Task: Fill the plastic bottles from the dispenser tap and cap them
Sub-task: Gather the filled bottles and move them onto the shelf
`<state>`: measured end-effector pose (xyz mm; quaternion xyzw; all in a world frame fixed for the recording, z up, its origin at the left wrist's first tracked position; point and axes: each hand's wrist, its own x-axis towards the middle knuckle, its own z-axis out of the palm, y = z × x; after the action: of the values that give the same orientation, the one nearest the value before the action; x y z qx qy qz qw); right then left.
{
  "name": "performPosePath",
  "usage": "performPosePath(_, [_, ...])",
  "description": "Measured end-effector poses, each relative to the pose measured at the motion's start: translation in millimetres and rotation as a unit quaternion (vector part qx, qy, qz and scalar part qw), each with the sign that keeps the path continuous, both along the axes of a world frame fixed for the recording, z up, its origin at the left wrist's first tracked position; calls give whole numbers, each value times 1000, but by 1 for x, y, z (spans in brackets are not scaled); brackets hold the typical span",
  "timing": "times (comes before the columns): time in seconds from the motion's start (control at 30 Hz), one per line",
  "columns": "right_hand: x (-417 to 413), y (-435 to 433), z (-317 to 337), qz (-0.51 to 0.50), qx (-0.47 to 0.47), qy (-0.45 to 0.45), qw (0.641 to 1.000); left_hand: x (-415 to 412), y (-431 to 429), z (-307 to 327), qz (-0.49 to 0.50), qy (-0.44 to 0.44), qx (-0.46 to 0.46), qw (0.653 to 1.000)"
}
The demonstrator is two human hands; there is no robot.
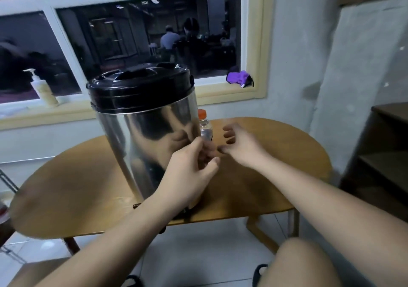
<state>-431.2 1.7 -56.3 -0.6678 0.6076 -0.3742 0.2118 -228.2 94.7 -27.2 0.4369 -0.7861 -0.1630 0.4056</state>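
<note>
A steel dispenser (141, 132) with a black lid stands on the round wooden table (276, 185). Its tap is hidden behind my left forearm near the table's front edge. Behind the dispenser's right side stands a clear plastic bottle (205, 130) with an orange cap on it. My left hand (189, 172) hovers in front of the dispenser with fingers loosely curled, holding nothing that I can see. My right hand (240, 145) is spread open just right of the bottle, a little apart from it. Both hands are blurred.
A pump bottle (44, 90) and a purple cloth (239, 78) sit on the window sill behind the table. Dark wooden shelves (379, 154) stand at the right. My knee (306, 264) is below the table's front edge, over a tiled floor.
</note>
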Motion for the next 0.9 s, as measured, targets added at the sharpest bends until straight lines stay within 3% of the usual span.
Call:
performPosePath(0.27, [23, -63, -25, 123, 68, -101, 985, -8, -3, 3, 9, -14, 15, 1000])
performPosePath(0.47, [31, -69, -31, 85, 15, -98, 991, -11, -3, 5, 19, -14, 31, 999])
performPosePath(0.7, [5, -2, -28, 31, -52, -149, 987, -8, 8, 10, 4, 30, 44, 999])
performPosePath(0.9, [-19, 87, 2, 97, -91, -188, 973, -12, 19, 8, -39, 57, 62, 996])
